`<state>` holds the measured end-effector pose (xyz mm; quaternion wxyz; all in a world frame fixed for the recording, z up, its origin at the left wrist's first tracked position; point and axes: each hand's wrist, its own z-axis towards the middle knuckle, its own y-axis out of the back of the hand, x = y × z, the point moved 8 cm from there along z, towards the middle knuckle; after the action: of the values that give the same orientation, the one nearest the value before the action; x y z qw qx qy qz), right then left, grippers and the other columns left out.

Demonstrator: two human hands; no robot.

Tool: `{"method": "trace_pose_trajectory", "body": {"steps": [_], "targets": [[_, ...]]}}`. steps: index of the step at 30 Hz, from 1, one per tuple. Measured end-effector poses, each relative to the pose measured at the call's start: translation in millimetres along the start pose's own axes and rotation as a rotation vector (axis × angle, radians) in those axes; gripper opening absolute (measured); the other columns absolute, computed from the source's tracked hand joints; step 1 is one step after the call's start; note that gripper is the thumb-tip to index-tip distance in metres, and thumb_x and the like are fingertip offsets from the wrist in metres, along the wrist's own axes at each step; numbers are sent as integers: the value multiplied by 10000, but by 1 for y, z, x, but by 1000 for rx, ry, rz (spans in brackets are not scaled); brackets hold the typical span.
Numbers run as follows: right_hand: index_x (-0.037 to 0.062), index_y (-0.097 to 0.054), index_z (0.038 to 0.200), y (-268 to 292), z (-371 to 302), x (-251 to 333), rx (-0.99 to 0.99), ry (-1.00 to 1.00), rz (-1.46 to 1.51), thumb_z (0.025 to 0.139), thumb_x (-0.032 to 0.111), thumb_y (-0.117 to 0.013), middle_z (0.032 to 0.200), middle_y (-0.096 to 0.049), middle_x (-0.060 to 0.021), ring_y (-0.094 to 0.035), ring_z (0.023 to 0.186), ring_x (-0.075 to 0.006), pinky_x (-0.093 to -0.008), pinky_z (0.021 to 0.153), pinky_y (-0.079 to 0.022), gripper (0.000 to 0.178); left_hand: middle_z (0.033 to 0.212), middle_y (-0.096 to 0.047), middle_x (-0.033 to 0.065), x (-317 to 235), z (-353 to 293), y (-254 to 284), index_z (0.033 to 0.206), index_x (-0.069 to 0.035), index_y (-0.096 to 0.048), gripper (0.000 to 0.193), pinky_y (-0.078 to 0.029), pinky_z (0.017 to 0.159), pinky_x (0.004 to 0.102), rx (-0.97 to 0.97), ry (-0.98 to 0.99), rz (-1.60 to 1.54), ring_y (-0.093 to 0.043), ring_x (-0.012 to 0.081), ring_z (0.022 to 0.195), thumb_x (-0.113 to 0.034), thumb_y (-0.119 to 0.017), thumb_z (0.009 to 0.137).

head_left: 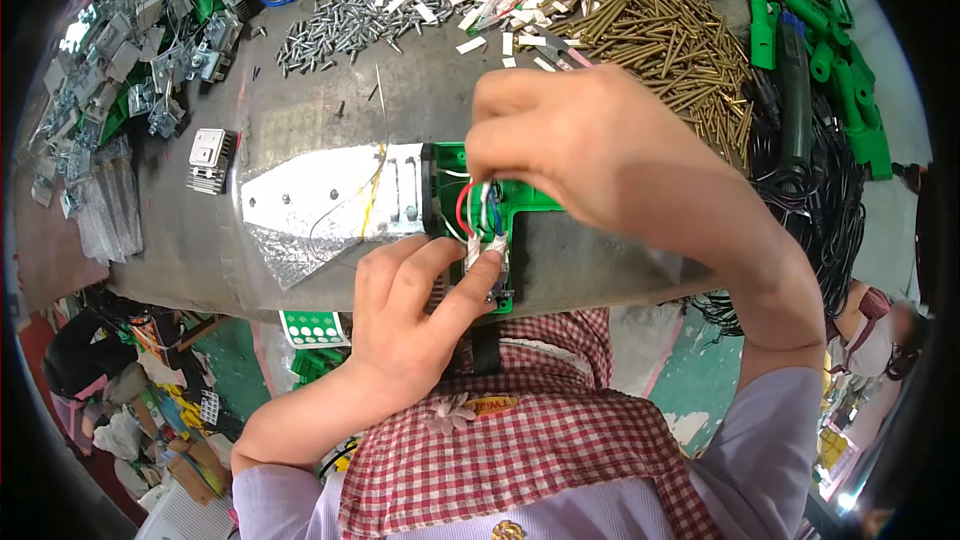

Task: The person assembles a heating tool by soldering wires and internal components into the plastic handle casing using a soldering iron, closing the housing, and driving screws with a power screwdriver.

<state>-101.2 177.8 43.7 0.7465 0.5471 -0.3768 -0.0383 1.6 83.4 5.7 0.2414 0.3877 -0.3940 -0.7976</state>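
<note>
An open green plastic handle housing (535,197) lies on the bench in front of me, joined to a silver pointed metal plate (330,190) with dark holes and clear plastic film under it. Red, white and blue wires (464,208) run inside the housing, some in white sleeves. My left hand (405,295) is at the near side, its thumb and forefinger closed on the sleeved wires. Over the far part of the housing bends my right hand (560,135), fingers curled and pinched downward; what lies between the fingertips is hidden.
Silver screws (350,28), white sleeve pieces (420,0) and long brass-coloured screws (660,40) lie in heaps at the back. Metal brackets (130,60) pile up at left, near a small finned part (210,160). Black cables (820,200) and green housings (855,90) crowd the right.
</note>
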Motion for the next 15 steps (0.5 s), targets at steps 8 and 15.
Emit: {"method": "trace_pose_trajectory", "body": {"steps": [8,15], "targets": [[60,-597,798,-12,0,1,46,-5,-87,728,91,-658,793,-535,-69,-582,726,-270,-363,622,-456,98,1021,-524,74,-2,-2,0,1094,-110,-647,437,-446,734,371,-16,-39,-7,-541,256,938,-180,-713,668],[62,-665,706,-38,1,1,55,-26,58,687,139,-612,823,-593,-90,-616,854,-272,-380,696,-510,96,1019,-518,92,-4,-3,0,1111,-89,-635,436,-457,735,368,-20,-65,-33,-556,270,946,-154,-709,686]]}}
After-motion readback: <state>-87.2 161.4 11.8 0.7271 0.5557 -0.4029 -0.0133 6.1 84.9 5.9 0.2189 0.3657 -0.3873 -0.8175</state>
